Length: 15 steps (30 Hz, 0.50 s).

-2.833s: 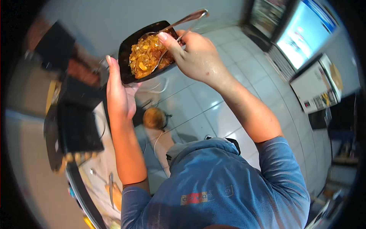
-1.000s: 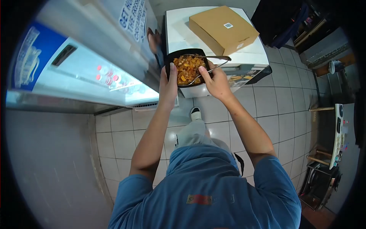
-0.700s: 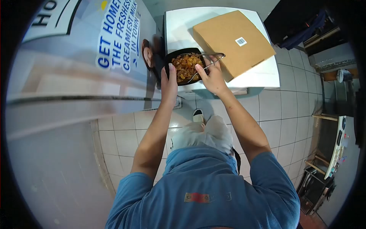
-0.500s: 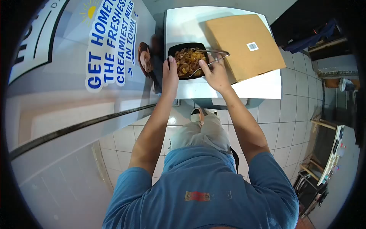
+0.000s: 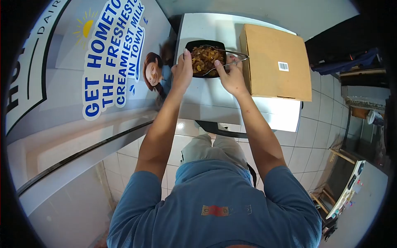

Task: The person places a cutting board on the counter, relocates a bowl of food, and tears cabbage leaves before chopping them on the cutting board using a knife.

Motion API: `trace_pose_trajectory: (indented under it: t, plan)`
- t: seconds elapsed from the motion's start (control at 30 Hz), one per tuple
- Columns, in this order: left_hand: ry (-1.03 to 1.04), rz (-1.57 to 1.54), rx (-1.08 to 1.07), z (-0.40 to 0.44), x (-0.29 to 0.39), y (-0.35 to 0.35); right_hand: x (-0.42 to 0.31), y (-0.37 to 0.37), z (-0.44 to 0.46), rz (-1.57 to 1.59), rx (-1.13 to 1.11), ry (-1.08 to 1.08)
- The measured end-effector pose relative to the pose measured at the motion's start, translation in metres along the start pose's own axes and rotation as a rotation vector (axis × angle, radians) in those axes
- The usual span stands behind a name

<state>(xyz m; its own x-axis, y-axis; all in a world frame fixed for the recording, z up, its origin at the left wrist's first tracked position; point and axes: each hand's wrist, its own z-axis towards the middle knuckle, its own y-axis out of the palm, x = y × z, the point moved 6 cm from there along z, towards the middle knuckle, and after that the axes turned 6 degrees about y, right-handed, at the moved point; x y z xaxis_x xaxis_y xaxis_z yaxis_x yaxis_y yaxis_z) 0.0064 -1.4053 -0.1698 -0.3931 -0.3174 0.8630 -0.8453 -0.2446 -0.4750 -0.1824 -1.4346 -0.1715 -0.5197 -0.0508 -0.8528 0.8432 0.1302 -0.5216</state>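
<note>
The biggest thing is a large printed panel (image 5: 68,78), filling the upper left of the frame with blue lettering about milk and a sun drawing. At bottom centre is the person's blue shirt (image 5: 217,186), with a small red patch of print across it. A white-topped unit (image 5: 206,99) takes up the upper middle, and pale floor tiles (image 5: 306,128) run down the right side. On the unit, right of centre in the upper part of the frame, sits a closed cardboard box (image 5: 266,66).

Both bare hands meet at a black bowl (image 5: 205,42) in the upper centre, over the white top; whether it touches that surface I cannot tell. The left hand (image 5: 183,68) grips the bowl's left side, thumb up at the rim. The right hand (image 5: 232,77) clasps the right side — thumb over the edge, the other fingers partly hidden. Brown and yellow food (image 5: 202,63) lies inside. A two-armed metal utensil (image 5: 247,57) leans out over the bowl's right edge, its joined end reaching toward the box. Smallest of all is the white barcode label (image 5: 283,66) on the box.
</note>
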Motion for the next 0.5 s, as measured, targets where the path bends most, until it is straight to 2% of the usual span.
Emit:
trace_pose_trajectory:
  t: [0.1,0.23,0.27,0.3,0.37,0.4,0.47,0.5]
  plan:
    - [0.03,0.032,-0.004,-0.003,-0.007,-0.005,0.0,0.011,-0.002,0.051,-0.115,-0.004]
    - [0.065,0.007,0.009,-0.014,-0.003,-0.017,-0.008,0.01,-0.014,-0.007,-0.122,-0.038]
    - [0.056,0.006,0.024,-0.021,-0.005,-0.019,-0.003,0.011,-0.023,0.069,-0.151,0.085]
    - [0.059,-0.088,0.143,-0.031,-0.006,-0.027,0.002,0.011,-0.033,0.142,-0.181,0.209]
    - [0.057,-0.385,0.383,-0.051,-0.021,-0.037,0.006,0.009,-0.052,0.152,-0.19,0.209]
    - [0.047,-0.389,0.408,-0.065,-0.028,-0.042,0.009,0.009,-0.06,0.165,-0.186,0.218]
    - [0.096,-0.325,0.277,-0.101,-0.033,-0.047,0.004,0.006,-0.074,0.162,-0.225,0.166]
    - [0.091,-0.39,0.331,-0.121,-0.037,-0.052,-0.004,0.006,-0.084,0.228,-0.277,0.204]
